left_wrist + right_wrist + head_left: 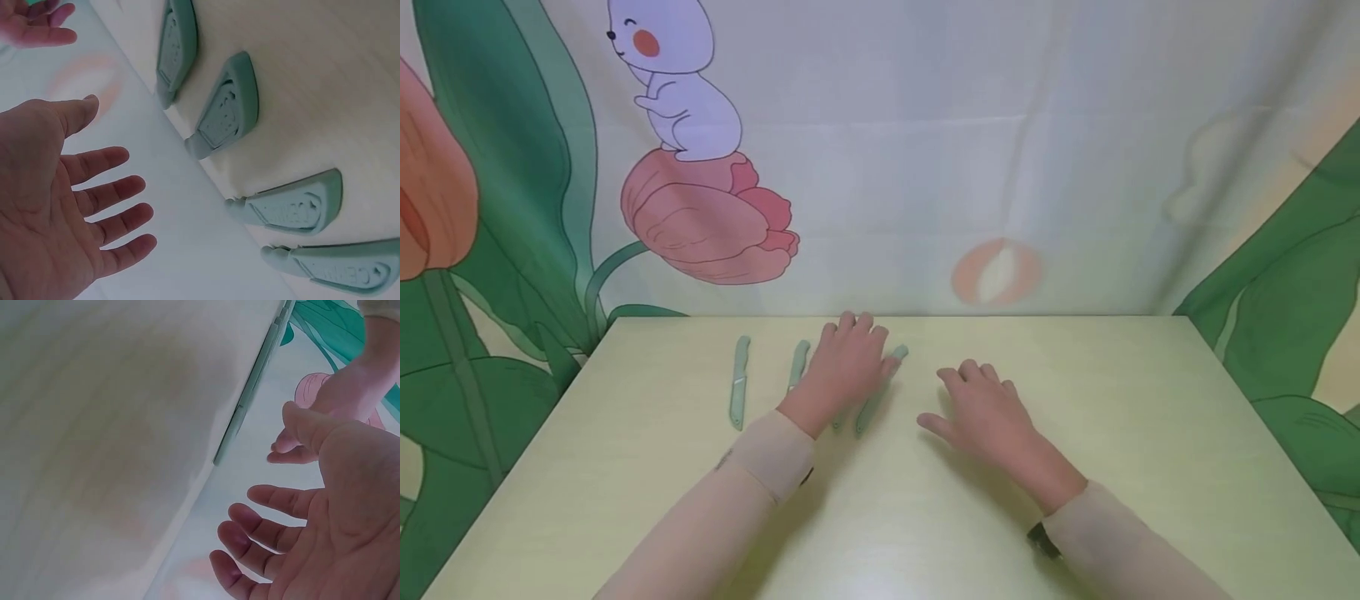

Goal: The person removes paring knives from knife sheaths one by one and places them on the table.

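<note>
Laid in a loose row on the smooth, pale yellow tabletop (1112, 375): 4 slender, pale-green, plastic-looking sheathed knives (294, 203), handles toward the white cloth backdrop printed with flowers (880, 167). Well apart from both hands, the leftmost knife (738, 383); partly hidden by the left hand (842, 367) and wrist, the second knife (799, 360); nearly all covered in the head view, the third knife (837, 423); slanting under the thumb, handle end off to the right, the fourth knife (872, 410).

On the left, fingers spread and loose, palm bare, gripping nothing; seemingly above the row without touching. On the right, beside the fourth knife and over the tabletop, the right hand (985, 417), fingers slightly bent, likewise holding nothing.

Probably light, stiff, rather slick and hardly fragile. Best pinched from above across the middle, thumb and fingertips on opposite long edges; lying flat, so offering only a thin edge to grip.
</note>
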The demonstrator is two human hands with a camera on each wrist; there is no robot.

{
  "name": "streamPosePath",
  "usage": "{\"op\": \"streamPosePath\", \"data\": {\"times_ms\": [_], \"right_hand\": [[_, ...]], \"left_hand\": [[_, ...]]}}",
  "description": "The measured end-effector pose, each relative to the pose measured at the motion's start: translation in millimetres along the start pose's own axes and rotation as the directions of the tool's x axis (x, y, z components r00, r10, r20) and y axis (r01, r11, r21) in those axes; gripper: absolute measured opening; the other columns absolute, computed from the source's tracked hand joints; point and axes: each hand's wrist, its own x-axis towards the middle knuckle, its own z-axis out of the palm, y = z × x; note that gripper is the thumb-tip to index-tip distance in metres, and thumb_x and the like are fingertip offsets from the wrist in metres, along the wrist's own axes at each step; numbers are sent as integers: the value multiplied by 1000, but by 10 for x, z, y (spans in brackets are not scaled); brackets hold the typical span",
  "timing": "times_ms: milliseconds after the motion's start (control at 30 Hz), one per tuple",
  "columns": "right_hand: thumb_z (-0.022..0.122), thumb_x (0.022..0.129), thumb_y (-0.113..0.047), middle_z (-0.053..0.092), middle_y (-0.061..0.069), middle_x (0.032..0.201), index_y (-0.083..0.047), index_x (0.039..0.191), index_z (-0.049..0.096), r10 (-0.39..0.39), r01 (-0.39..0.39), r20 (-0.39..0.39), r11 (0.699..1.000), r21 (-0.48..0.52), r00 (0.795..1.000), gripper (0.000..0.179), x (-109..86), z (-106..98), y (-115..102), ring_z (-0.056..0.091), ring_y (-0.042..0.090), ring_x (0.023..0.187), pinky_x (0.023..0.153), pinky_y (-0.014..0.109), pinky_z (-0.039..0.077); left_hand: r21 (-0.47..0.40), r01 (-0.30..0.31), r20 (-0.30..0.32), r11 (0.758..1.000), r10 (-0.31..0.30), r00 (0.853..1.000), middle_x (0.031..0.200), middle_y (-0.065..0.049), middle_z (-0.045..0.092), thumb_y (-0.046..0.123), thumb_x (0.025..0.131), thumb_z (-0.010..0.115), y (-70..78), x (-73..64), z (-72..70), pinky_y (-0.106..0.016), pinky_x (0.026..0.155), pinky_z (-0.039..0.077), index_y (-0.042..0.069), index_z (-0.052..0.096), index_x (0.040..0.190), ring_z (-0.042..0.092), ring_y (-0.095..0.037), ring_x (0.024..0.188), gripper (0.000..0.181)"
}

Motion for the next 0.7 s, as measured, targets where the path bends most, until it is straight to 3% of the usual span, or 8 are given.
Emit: {"op": "streamPosePath", "data": {"times_ms": [200,400,700], "right_hand": [[73,95,-59,60,13,126,-8,144,62,20,-20,20,1000,8,1000,71,56,18,-71,54,35,116,91,54,49],[72,96,-58,60,12,123,-8,141,64,32,-32,26,999,10,999,68,115,37,-149,55,34,116,92,53,49],[72,96,-58,59,11,116,-6,134,66,47,-48,30,999,15,998,64,164,38,-227,56,34,110,92,53,49]], "left_hand": [[-14,25,32,1000,-24,999,114,-12,59,42,110,57,7,170,61,-53,98,46,5,70,116,51,-33,110,39],[2,32,79,999,-32,996,112,-11,60,42,109,60,20,337,141,-54,103,44,6,72,112,51,-32,110,38],[28,29,99,999,-32,995,102,-9,66,41,106,65,83,556,215,-50,94,51,8,74,103,59,-30,98,34]]}}
